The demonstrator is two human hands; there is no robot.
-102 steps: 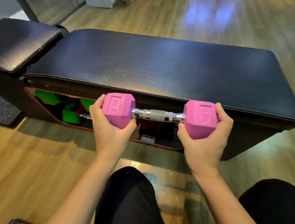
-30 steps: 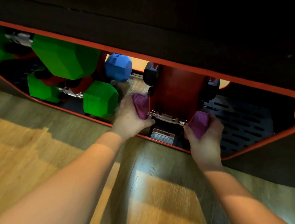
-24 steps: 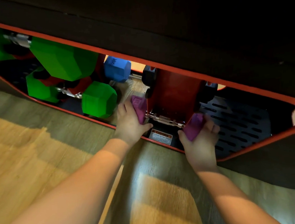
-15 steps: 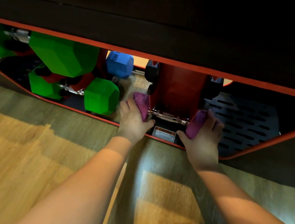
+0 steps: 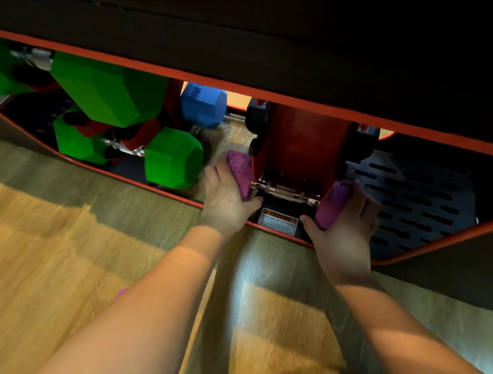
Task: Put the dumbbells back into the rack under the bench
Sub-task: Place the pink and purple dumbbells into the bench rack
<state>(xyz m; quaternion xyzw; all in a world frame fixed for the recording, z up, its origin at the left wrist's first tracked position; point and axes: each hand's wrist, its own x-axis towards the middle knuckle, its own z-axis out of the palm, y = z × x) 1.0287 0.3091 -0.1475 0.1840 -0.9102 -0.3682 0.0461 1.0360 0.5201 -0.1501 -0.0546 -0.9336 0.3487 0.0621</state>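
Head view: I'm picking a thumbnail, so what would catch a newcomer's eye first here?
Two hands, left hand and right hand, gripping the ends of a pink dumbbell at the foot of the red rack, centre frame. Next, the bright green dumbbells stacked upper left, with a blue dumbbell behind.

The pink dumbbell [image 5: 333, 206] has matt, rubbery-looking heads and a shiny metal bar with a rough knurled middle. At ten o'clock from it, the green dumbbells [image 5: 175, 158] and the blue dumbbell [image 5: 203, 104] look the same matt and smooth. The red rack [image 5: 298, 144] is painted metal with a dull sheen. At three o'clock lies a black slotted metal plate [image 5: 423, 199], matt. The floor [image 5: 52, 246] is smooth wood-grain with a soft gloss.
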